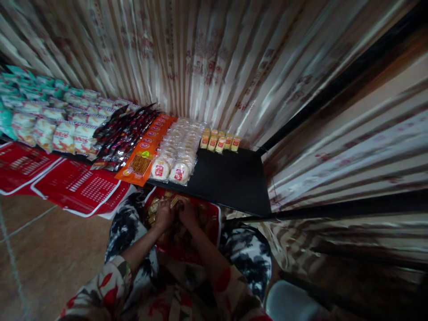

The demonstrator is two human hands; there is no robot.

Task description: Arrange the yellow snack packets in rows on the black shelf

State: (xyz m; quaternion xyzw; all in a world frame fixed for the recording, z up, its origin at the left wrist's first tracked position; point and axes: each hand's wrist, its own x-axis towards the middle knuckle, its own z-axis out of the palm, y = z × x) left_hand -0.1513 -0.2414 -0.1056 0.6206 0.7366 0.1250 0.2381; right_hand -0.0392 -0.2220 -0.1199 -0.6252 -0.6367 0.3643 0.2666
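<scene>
My left hand (164, 215) and my right hand (187, 213) are close together over a red bag (214, 225) on my lap. Inside it lie small gold-wrapped snack packets (153, 209). Between my hands are a few gold-wrapped packets (174, 202), with the fingers of both hands curled onto them. My fingertips are dark and partly hidden, so the exact grip is hard to see. Just beyond the bag, a short group of yellow snack packets (220, 143) stands on a black tabletop (234, 178).
Left of the yellow packets are round white crackers (180, 171), an orange snack bag (142, 162), dark red packets (123, 138), white bags (63, 133) and teal bags (23, 89). Red bags (80, 185) hang along the front edge. A curtain (207, 58) rises behind; a white stool (290, 303) stands low right.
</scene>
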